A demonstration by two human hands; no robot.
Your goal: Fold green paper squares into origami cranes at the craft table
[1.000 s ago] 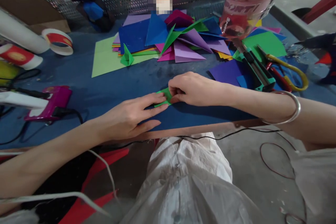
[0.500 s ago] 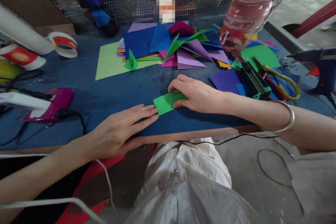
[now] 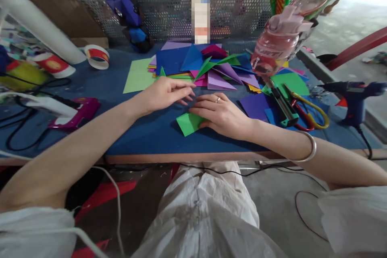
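Observation:
A small folded piece of green paper (image 3: 188, 124) lies on the blue tabletop near its front edge. My right hand (image 3: 222, 115), with a ring on one finger, holds the paper's right part, fingers over the top and thumb at the near edge. Just behind the paper, my left hand (image 3: 165, 94) hovers with its fingers stretched out and nothing visible in them, close to the right fingertips. It partly hides a small folded green piece (image 3: 162, 71) on a pale green sheet (image 3: 136, 76).
Behind my hands is a pile of coloured papers (image 3: 172, 59). To the right are a pink bottle (image 3: 273, 44), a cutter (image 3: 282, 107), yellow-handled scissors (image 3: 322, 115) and a glue gun (image 3: 355, 100). A purple power strip (image 3: 90, 107) and cables lie left.
My left hand has left the green paper's left edge and moved up and right, towards the right hand. The right hand stays on the paper, fingers now extended further over it. The view has shifted.

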